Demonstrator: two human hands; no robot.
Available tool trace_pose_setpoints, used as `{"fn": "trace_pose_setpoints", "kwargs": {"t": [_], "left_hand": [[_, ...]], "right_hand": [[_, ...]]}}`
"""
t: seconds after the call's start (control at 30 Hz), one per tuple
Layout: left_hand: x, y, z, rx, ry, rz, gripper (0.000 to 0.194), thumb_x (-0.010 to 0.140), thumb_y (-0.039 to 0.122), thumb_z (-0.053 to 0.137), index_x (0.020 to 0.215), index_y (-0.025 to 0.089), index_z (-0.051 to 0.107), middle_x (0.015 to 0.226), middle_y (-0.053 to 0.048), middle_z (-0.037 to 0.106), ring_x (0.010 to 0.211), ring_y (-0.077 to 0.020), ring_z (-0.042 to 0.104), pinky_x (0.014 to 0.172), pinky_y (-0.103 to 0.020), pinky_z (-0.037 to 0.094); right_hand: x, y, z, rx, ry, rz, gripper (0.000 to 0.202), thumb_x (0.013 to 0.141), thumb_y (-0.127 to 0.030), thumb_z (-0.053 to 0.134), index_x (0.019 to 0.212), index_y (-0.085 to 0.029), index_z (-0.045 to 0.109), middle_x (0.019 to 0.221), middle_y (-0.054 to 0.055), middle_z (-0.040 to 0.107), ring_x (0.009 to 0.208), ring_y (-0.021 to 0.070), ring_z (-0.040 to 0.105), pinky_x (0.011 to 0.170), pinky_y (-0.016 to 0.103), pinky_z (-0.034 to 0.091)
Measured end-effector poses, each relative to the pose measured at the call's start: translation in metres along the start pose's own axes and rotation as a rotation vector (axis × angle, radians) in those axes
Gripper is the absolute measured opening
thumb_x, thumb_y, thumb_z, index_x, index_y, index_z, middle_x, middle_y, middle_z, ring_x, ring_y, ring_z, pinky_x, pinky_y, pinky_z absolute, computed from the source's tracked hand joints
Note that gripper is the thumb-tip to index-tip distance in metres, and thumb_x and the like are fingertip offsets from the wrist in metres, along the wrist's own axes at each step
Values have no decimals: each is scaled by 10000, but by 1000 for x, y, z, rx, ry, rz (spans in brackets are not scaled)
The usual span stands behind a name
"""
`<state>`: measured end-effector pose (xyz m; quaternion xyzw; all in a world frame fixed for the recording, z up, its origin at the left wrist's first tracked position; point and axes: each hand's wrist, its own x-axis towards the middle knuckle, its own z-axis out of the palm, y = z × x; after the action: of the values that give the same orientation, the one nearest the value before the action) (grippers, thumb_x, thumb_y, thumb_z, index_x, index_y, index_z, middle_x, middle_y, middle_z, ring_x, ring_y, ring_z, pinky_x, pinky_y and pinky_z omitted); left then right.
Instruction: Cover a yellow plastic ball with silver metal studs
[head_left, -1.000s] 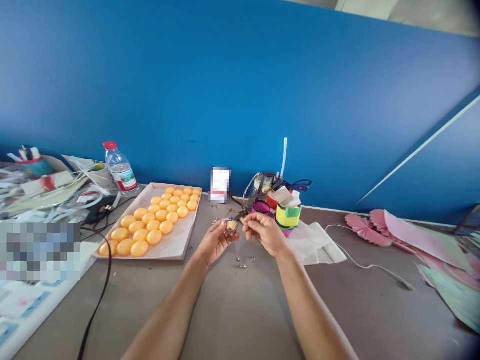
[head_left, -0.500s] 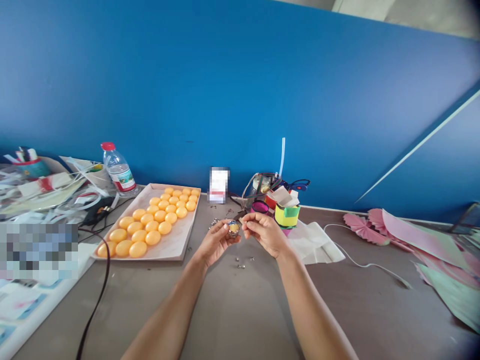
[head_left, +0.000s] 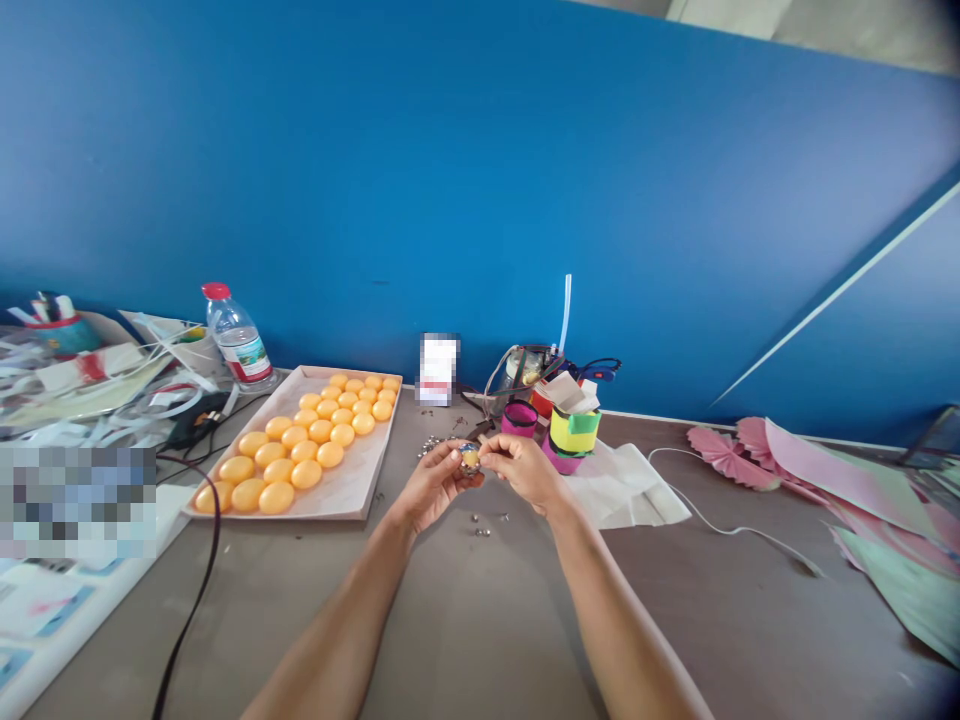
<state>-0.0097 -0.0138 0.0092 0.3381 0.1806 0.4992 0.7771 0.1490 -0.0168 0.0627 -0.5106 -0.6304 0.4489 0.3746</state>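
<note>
My left hand holds a small orange-yellow ball with shiny silvery pieces around its surface, pinched between thumb and fingers. On the ball's right side, the fingertips of my right hand are pressed together against it. Whatever sits between those fingertips is too small to make out. Behind my left hand lies a cluster of small shiny metal bits. Several more loose silvery bits lie on the table below my hands.
Left stands a shallow white tray of orange balls, with a water bottle behind. Magenta and yellow-green rolls and white sheets lie right. Pink paper, a thin cable and a blue partition surround the table.
My right hand has moved slightly left, bringing its fingertips from just beside the ball onto it. My left hand stays nearly in place, still holding the ball.
</note>
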Motion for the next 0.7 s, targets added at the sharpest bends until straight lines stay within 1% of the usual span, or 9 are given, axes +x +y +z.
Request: {"fn": "trace_pose_setpoints", "kwargs": {"t": [0.13, 0.27, 0.47, 0.6, 0.7], "left_hand": [[1, -1, 0, 27, -5, -6, 232, 757, 272, 640, 937, 129, 610, 831, -69, 650, 708, -168, 639, 725, -327, 491], [0, 0, 3, 19, 2, -26, 253, 744, 285, 652, 936, 124, 619, 820, -75, 653, 680, -163, 636, 698, -317, 499], [-2, -1, 1, 39, -11, -39, 239, 745, 280, 652, 924, 124, 627, 821, -75, 648, 694, -165, 635, 702, -316, 498], [-2, -1, 2, 88, -14, -33, 236, 751, 283, 644, 928, 127, 630, 835, -70, 637, 708, -161, 626, 712, -316, 495], [-3, 0, 4, 117, -17, -26, 236, 749, 281, 646, 927, 127, 633, 844, -71, 631, 719, -162, 616, 714, -325, 495]], "right_hand": [[-3, -6, -1, -13, -7, 23, 96, 674, -252, 579, 683, -160, 603, 595, -39, 535, 501, 71, 399, 506, 203, 331], [-5, -10, -4, -20, -32, 40, 109, 678, -260, 580, 663, -156, 610, 536, -47, 512, 484, 73, 405, 499, 205, 325], [-3, -1, -7, -26, -83, 34, 102, 679, -255, 573, 679, -159, 605, 524, -47, 511, 485, 81, 431, 510, 211, 334], [-2, 6, -7, 5, -86, 33, 74, 659, -236, 579, 682, -172, 549, 543, -55, 512, 486, 83, 451, 511, 212, 347], [-2, 9, -8, 7, -85, 42, 91, 667, -238, 583, 692, -178, 519, 505, -67, 493, 469, 84, 449, 504, 207, 339]]}}
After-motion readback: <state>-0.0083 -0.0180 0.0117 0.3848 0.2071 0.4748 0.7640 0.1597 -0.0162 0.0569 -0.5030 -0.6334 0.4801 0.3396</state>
